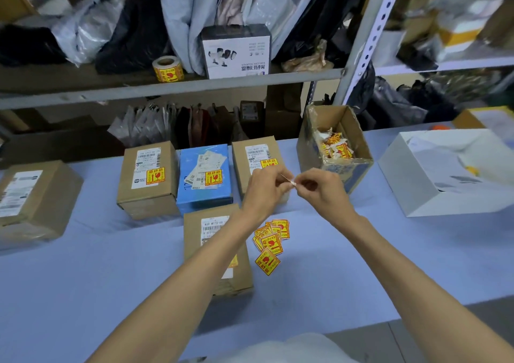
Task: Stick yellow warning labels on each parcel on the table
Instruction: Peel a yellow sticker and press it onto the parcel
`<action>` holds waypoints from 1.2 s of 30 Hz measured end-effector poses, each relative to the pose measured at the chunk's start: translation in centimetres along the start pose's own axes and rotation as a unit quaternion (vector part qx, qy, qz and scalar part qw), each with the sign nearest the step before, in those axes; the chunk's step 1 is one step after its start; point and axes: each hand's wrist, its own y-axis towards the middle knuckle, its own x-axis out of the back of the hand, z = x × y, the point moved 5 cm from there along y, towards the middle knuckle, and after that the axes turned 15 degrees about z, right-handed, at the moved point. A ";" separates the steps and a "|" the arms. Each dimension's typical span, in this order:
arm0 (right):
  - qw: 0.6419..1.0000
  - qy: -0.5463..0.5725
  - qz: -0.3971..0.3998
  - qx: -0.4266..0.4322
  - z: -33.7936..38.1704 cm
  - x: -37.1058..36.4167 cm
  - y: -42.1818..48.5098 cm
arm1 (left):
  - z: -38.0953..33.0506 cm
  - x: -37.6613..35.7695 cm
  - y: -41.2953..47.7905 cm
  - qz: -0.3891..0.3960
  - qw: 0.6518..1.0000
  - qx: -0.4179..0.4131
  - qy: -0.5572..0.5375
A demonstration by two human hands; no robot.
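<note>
**Label job: four done, one to go (I think)**

Only the head cam here, so one view.

Dead centre of the frame, my left hand (265,191) and right hand (319,189) are together, and the fingertips of both pinch the new label (289,182) between them. It's edge-on to the camera and looks mostly white. I can't tell if the backing is off yet, but my guess is I'm mid-peel.

Done, by the look of it:
- The tan parcel (147,184) left of centre and the blue parcel (204,184) right beside it both already wear yellow on top.
- The back parcel (254,157), just behind my left hand, shows yellow above my knuckles.
- The near parcel (219,254), under my left forearm, shows a sliver of yellow at its right edge. I'd count it, though my arm hides most of the top.

Left to do: the far-left parcel (33,201) at the frame's left edge shows only a white shipping slip and no yellow. That's probably where this one goes. The open white box (434,190) at the right might count too, I can't tell.

The spare labels (271,240) are fanned out on the table (111,265) just right of the near parcel, below my hands. The scrap box (358,151), upper right of my hands, holds crumpled backings. A label roll (167,69) sits on the shelf, upper left.
</note>
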 end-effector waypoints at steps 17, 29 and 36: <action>0.910 0.339 -0.214 -0.104 -4.5 6.3 1.3 | -5.5 -2.0 7.8 -0.070 0.992 -0.051 -0.090; 0.975 0.136 -0.135 -0.116 -8.8 10.3 6.3 | -5.1 -1.0 14.0 0.002 0.999 -0.006 0.041; 0.984 -0.034 -0.109 -0.135 -9.0 11.5 9.3 | -5.4 -2.1 15.6 0.069 0.970 0.042 0.229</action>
